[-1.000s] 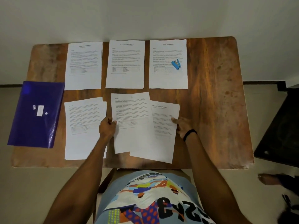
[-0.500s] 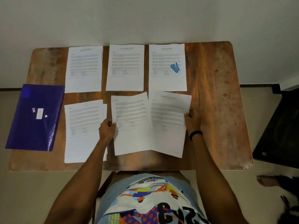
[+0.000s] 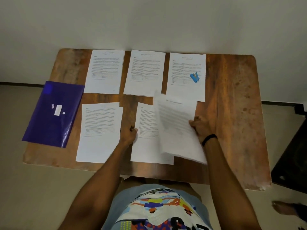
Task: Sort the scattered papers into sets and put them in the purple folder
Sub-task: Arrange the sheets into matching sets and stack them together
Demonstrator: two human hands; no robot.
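Printed white sheets lie in two rows on a wooden table [image 3: 232, 113]. Three paper stacks fill the back row: left [image 3: 104, 72], middle [image 3: 144, 73], right [image 3: 184, 77]. A front-left stack [image 3: 99, 131] lies flat. My left hand [image 3: 131, 135] pinches the left edge of the front-middle sheet [image 3: 146, 135]. My right hand [image 3: 199, 127] grips the right edge of a blurred, lifted sheet [image 3: 177, 128] that overlaps the front-middle sheet. The purple folder [image 3: 54, 113] lies shut at the table's left edge, partly overhanging it.
A small blue stapler [image 3: 194, 77] rests on the back-right stack. Bare wood shows along the table's right side. A white wall [image 3: 149, 22] runs behind the table. A dark object [image 3: 292, 163] stands on the floor to the right, and a foot [image 3: 282, 207] is at lower right.
My right hand slid the right-hand sheet out from beside the front-middle sheet, then lifted it and swung it left over that sheet. My left hand kept its hold.
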